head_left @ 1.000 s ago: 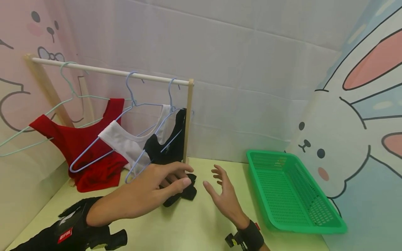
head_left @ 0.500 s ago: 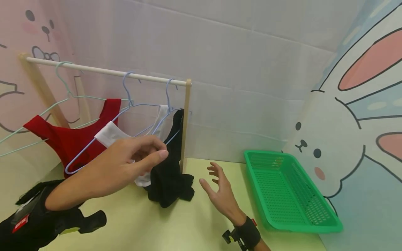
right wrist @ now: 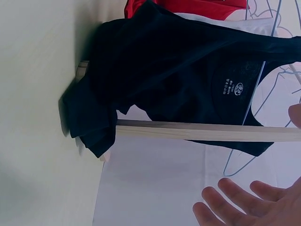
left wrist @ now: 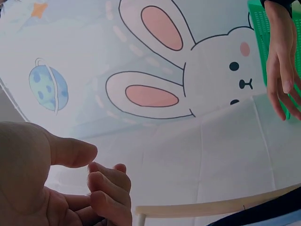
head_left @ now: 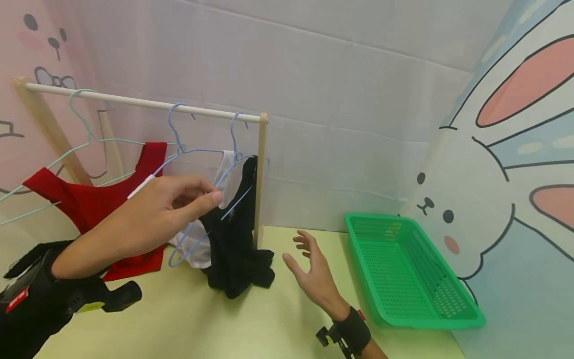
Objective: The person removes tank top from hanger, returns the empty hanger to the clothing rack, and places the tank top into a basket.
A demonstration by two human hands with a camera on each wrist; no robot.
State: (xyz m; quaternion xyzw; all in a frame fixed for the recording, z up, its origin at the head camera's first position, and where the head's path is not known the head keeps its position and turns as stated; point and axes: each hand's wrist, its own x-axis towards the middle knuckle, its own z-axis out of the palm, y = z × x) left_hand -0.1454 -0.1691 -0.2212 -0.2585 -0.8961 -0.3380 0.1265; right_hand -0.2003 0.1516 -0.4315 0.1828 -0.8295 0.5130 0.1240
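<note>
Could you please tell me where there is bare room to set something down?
The pale yellow tabletop is bare in front of the black cloth top; the green plastic basket looks empty too. Beneath the pale wooden rack, garments crowd the tabletop.

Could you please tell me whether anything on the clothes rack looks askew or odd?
Yes, the black tank top does: beside the rack's right wooden post, its lower end bunches on the table, instead of hanging straight.

Decent gap between the black top and green basket, but right hand hangs there; rack post blocks the left.
</note>
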